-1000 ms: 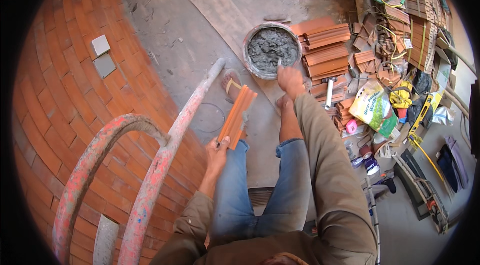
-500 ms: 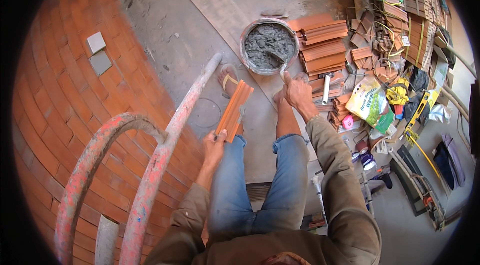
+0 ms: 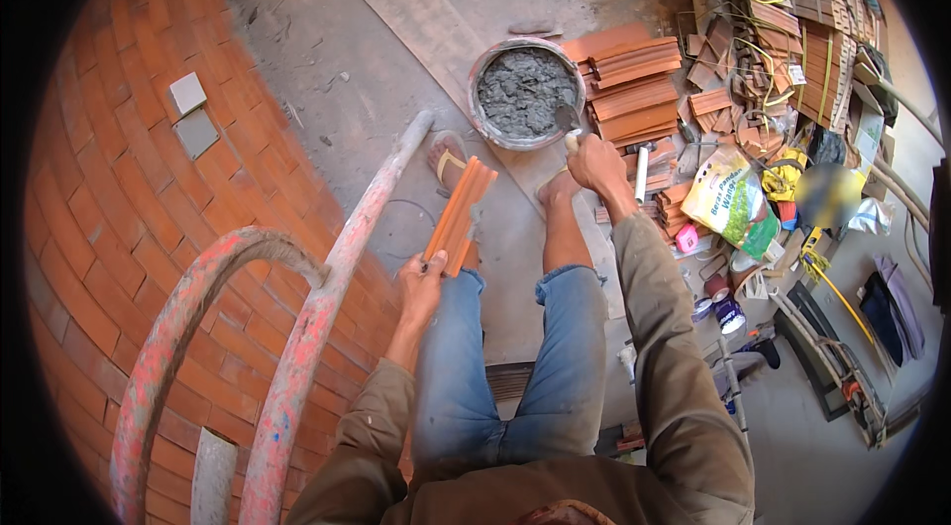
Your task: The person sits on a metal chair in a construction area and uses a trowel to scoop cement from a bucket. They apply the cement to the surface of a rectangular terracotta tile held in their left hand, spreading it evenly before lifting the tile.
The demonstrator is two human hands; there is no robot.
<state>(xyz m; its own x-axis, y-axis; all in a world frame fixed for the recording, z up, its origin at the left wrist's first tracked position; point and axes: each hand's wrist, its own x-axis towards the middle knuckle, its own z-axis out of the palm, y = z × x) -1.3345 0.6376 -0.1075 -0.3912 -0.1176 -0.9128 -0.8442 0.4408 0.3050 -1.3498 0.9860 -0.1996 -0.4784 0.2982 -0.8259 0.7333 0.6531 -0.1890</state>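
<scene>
My left hand (image 3: 421, 289) grips the lower end of an orange terracotta tile (image 3: 462, 216) with lengthwise ridges, tilted in front of my left knee. Some grey mortar sticks to the tile's right edge. My right hand (image 3: 598, 170) is closed round the pale handle of a trowel (image 3: 572, 141). The trowel's small blade is at the right inner rim of a round bucket (image 3: 475, 111); how deep it sits is hard to make out. Lumpy grey mortar (image 3: 527, 89) fills the bucket, which stands on the floor just beyond my feet.
Red-and-grey scaffold tubing (image 3: 315, 317) rises on my left before an orange brick wall (image 3: 109, 198) with two light switch boxes. Stacked terracotta tiles (image 3: 634, 94) lie right of the bucket. Farther right are a rice bag (image 3: 728, 198), a hammer, a hacksaw and more tile bundles.
My right hand has drawn the trowel rightward and slightly back, from within the mortar to the bucket's right rim. My left hand still holds the tile at nearly the same place.
</scene>
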